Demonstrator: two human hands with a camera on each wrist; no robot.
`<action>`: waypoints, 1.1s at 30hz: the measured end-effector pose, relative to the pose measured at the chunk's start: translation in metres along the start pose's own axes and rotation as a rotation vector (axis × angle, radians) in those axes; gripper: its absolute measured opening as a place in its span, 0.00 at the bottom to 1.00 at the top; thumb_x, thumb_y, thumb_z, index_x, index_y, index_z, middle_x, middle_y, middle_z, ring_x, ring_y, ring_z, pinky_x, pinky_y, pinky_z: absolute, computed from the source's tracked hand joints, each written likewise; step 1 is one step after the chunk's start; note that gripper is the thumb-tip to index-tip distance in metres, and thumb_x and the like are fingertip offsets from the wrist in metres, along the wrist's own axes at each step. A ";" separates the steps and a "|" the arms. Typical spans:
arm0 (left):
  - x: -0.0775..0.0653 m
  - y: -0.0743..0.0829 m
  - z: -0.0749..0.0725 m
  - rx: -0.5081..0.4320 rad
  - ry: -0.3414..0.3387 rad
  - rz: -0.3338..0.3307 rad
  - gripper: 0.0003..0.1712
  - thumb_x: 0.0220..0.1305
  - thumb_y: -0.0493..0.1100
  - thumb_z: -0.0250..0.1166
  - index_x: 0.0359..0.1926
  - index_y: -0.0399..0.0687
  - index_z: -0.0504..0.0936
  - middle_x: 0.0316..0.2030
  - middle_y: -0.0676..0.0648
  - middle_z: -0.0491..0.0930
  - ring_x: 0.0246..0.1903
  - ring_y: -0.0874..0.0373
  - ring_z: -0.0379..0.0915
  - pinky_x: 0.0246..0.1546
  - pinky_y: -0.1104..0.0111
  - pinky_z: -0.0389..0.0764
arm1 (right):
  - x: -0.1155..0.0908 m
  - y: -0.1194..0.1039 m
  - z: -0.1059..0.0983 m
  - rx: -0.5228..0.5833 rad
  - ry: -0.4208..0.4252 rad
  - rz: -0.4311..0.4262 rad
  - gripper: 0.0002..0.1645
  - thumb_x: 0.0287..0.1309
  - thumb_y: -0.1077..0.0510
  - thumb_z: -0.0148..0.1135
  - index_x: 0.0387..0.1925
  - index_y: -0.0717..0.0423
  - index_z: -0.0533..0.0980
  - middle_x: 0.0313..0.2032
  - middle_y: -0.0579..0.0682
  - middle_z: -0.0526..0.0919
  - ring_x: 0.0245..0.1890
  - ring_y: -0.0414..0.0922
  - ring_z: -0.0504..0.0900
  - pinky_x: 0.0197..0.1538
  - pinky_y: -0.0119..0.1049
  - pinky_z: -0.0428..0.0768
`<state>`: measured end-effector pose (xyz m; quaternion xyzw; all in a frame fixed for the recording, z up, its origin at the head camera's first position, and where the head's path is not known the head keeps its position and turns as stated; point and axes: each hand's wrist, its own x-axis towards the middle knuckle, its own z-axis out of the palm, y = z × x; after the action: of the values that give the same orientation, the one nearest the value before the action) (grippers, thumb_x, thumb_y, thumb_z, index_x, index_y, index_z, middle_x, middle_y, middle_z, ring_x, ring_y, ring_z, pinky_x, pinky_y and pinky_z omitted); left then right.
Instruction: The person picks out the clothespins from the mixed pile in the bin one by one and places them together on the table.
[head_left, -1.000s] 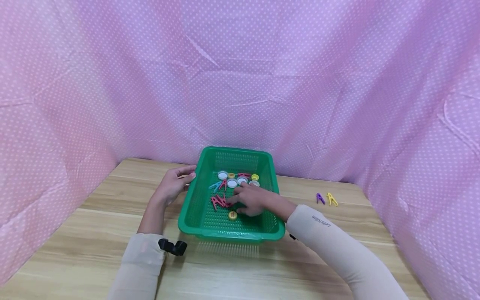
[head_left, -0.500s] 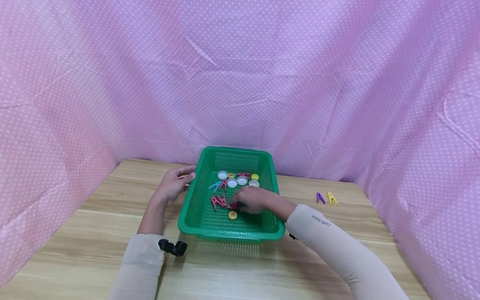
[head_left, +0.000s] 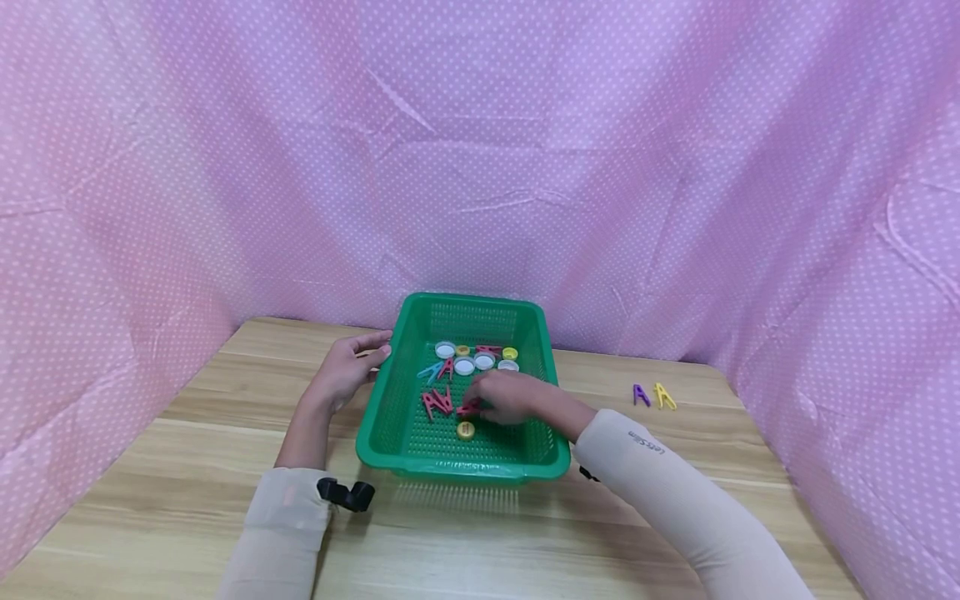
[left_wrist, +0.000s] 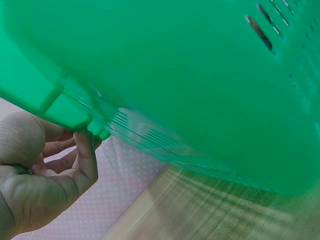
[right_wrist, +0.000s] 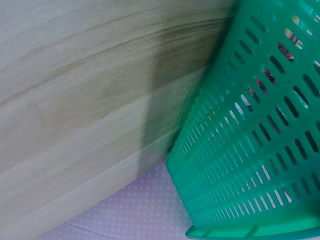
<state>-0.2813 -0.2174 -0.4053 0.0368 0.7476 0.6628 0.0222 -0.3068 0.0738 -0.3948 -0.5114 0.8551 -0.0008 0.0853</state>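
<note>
A green plastic basket (head_left: 465, 469) stands on the wooden table. My left hand (head_left: 348, 371) grips its left rim; in the left wrist view the fingers of that hand (left_wrist: 55, 170) bend at the rim's edge. Inside the basket, my right hand (head_left: 506, 397) pinches a red clothespin (head_left: 468, 409) low over the floor. Left of it lie more red clothespins (head_left: 437, 402), and a yellow cap (head_left: 466, 431) is just in front. Farther back are white-lined caps (head_left: 464, 366), a blue clothespin (head_left: 430, 372) and a small yellow cap (head_left: 510, 354). The right wrist view hides the right hand behind the basket wall.
On the table to the right lie a purple clothespin (head_left: 641, 396) and a yellow clothespin (head_left: 664, 397). A pink dotted cloth (head_left: 480, 167) hangs behind and along both sides. The basket's walls rise around the right hand.
My right hand has drawn slightly back from the red clothespins at the left, its fingers now closer together on one red clothespin. The left hand and basket have stayed put.
</note>
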 end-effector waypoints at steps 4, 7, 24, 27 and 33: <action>-0.001 -0.001 0.001 -0.004 -0.003 0.003 0.25 0.69 0.41 0.57 0.65 0.41 0.69 0.59 0.40 0.71 0.43 0.58 0.76 0.45 0.63 0.80 | -0.003 0.001 -0.002 -0.040 0.063 -0.016 0.15 0.59 0.57 0.64 0.49 0.48 0.81 0.45 0.43 0.82 0.46 0.37 0.78 0.50 0.33 0.78; -0.001 -0.001 0.001 -0.005 -0.001 0.000 0.25 0.69 0.42 0.57 0.65 0.41 0.69 0.59 0.40 0.70 0.43 0.57 0.75 0.45 0.63 0.80 | -0.006 0.002 -0.005 -0.060 0.103 -0.021 0.15 0.60 0.57 0.63 0.49 0.49 0.81 0.45 0.43 0.82 0.46 0.38 0.77 0.50 0.34 0.78; 0.001 -0.001 0.000 -0.005 0.007 -0.006 0.24 0.70 0.40 0.56 0.65 0.42 0.69 0.59 0.42 0.71 0.44 0.57 0.75 0.46 0.61 0.80 | -0.028 0.018 -0.038 -0.023 0.317 0.063 0.16 0.59 0.56 0.63 0.49 0.52 0.80 0.41 0.47 0.81 0.43 0.43 0.75 0.47 0.40 0.77; 0.001 -0.002 0.000 -0.002 0.007 -0.006 0.24 0.70 0.40 0.56 0.65 0.42 0.69 0.59 0.42 0.71 0.44 0.57 0.75 0.46 0.61 0.80 | -0.035 0.020 -0.043 -0.009 0.344 0.101 0.16 0.59 0.56 0.63 0.49 0.52 0.80 0.41 0.46 0.81 0.43 0.44 0.76 0.47 0.39 0.77; 0.000 -0.001 0.001 -0.011 0.011 -0.003 0.24 0.69 0.41 0.57 0.64 0.41 0.70 0.58 0.42 0.71 0.45 0.57 0.75 0.47 0.61 0.80 | -0.052 0.029 -0.051 0.052 0.410 0.173 0.16 0.57 0.58 0.65 0.48 0.54 0.81 0.42 0.49 0.81 0.43 0.43 0.76 0.46 0.39 0.78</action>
<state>-0.2813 -0.2170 -0.4063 0.0319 0.7440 0.6671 0.0194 -0.3155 0.1289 -0.3396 -0.4230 0.8949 -0.1195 -0.0777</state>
